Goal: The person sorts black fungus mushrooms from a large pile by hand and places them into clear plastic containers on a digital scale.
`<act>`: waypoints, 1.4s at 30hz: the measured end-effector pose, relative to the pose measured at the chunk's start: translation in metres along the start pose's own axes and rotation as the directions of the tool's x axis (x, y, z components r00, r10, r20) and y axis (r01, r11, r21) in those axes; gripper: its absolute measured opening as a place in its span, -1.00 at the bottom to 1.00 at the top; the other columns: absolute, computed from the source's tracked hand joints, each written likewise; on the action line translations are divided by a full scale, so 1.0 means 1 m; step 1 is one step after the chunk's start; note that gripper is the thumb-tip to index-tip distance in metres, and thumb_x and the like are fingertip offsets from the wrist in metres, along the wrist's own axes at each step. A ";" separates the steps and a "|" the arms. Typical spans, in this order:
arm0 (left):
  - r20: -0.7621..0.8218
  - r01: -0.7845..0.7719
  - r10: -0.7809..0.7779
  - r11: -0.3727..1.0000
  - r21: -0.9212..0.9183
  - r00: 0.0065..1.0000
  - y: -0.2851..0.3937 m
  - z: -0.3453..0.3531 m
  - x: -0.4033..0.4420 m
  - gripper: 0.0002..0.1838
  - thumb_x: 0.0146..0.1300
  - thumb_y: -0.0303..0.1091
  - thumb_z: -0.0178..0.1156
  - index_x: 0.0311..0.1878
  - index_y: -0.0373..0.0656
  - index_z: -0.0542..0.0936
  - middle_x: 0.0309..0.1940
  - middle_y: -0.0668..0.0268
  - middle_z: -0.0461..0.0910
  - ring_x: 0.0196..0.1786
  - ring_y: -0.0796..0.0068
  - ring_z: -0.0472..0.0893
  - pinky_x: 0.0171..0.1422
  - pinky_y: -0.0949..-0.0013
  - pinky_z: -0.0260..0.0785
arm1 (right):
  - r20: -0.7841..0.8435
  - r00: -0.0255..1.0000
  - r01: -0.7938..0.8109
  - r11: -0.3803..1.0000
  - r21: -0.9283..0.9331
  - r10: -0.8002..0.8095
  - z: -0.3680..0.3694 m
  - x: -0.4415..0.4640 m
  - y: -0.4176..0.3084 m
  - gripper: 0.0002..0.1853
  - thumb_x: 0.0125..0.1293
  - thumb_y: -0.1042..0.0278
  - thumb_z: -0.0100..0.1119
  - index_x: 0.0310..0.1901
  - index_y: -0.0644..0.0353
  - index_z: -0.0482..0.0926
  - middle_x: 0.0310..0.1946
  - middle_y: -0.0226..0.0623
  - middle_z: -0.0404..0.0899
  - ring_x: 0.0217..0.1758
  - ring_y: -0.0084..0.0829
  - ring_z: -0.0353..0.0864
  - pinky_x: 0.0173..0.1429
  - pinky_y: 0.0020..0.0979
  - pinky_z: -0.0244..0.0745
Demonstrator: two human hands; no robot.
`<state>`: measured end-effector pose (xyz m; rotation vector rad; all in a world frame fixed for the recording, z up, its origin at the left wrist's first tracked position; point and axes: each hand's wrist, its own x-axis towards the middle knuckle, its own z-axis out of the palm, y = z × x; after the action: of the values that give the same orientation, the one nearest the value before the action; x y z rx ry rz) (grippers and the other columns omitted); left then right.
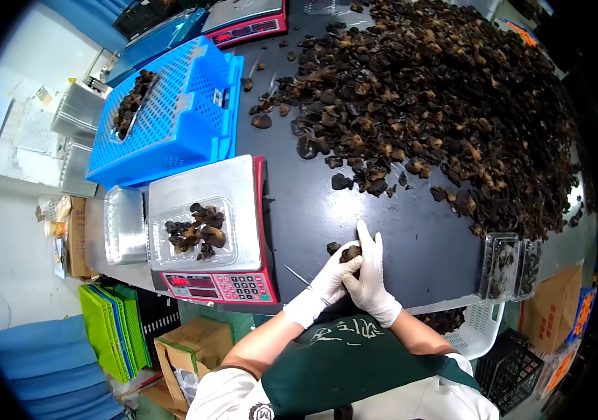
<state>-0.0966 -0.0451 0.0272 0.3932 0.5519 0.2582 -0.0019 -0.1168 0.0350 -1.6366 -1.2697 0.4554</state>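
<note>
Both hands wear pale gloves and meet above the dark table near its front edge. My left hand (328,278) has its fingers closed on a dark brown wood ear mushroom (352,253). Against the same piece rests my right hand (371,280), its fingers long and held together, its thumb bent in toward the left hand. Another dark piece (333,248) shows just beyond the left fingers. To the left, a clear plastic tray (229,252) with several wood ear mushrooms (197,231) sits on a red-edged scale (245,183).
A large heap of wood ear mushrooms (439,105) covers the back and right of the table (299,210). Behind the scale stands an upturned blue crate (180,133) bearing another filled tray. Clear trays (125,225) are stacked at left, and others (500,266) stand at right.
</note>
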 end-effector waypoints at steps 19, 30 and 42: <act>-0.117 -0.319 0.297 0.856 -0.408 0.948 0.123 0.010 -0.115 -0.63 0.23 -0.43 0.26 0.11 0.06 0.52 -0.05 0.34 0.48 0.06 0.36 0.41 -0.16 0.49 0.48 | -0.019 0.926 -0.331 0.834 0.441 0.377 -0.042 0.011 0.013 -0.56 0.24 0.52 0.02 0.19 0.31 0.43 0.07 -0.24 0.49 0.08 -0.41 0.47 0.27 -0.39 0.33; 0.131 0.130 0.937 -0.181 0.975 0.323 0.230 -0.126 -0.168 -0.41 0.00 -0.49 0.38 0.17 -0.22 0.49 0.09 0.17 0.53 0.16 0.27 0.50 0.34 0.24 0.29 | 0.135 0.913 -0.406 0.831 0.379 0.384 -0.031 0.000 0.020 -0.62 0.26 0.51 0.07 0.14 0.25 0.49 -0.04 -0.31 0.53 -0.05 -0.51 0.48 0.15 -0.47 0.37; 0.266 0.085 0.892 -0.316 0.945 0.364 0.223 -0.073 -0.170 -0.32 -0.06 -0.41 0.44 0.21 -0.17 0.48 0.16 0.19 0.43 0.25 0.24 0.39 0.40 0.20 0.19 | 0.136 0.926 -0.376 0.891 0.255 0.352 -0.038 0.005 0.020 -0.71 0.28 0.55 0.05 0.03 0.29 0.56 -0.06 -0.30 0.56 -0.02 -0.48 0.54 0.15 -0.46 0.40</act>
<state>-0.3062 0.1178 0.1430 2.3023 1.3255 1.0065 0.0395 -0.1296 0.0365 -1.6259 -0.9059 0.9039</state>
